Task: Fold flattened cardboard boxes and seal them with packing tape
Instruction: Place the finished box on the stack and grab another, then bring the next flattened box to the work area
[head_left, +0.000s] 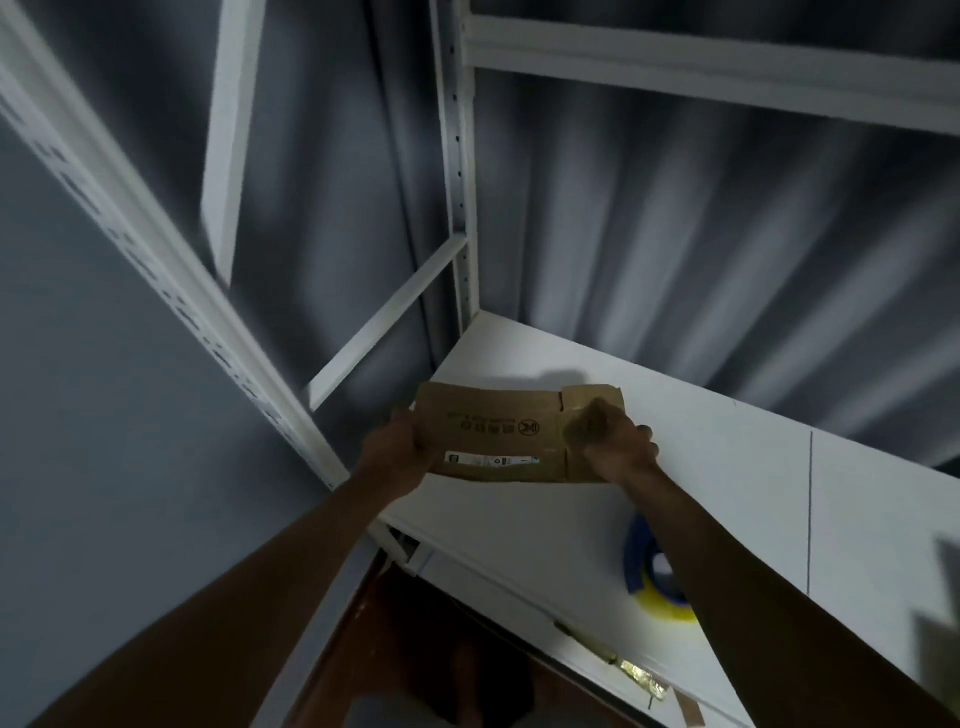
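Both hands hold a flattened brown cardboard box (498, 434) above the far left part of a white shelf board (701, 467). At the box's left edge the left hand (400, 449) grips with its fingers wrapped under the cardboard. Around the right end, by the small flaps, the right hand (615, 447) closes, fingers curled over the top face and blurred there. The box lies nearly level, its long side running left to right, with a slit between two flaps at its right end.

Dark print runs across the box's top face, upside down from this view: a row of characters ending in a round logo, too small and blurred to read. Below it sits a white strip label (491, 461) with tiny marks, also unreadable.

Nearer the person on the same shelf board, partly hidden by the right forearm, rests a roll of tape with a blue body and a yellow rim (649, 577). White perforated metal uprights (460, 171) of the shelving stand behind, against a grey ribbed wall (675, 218).
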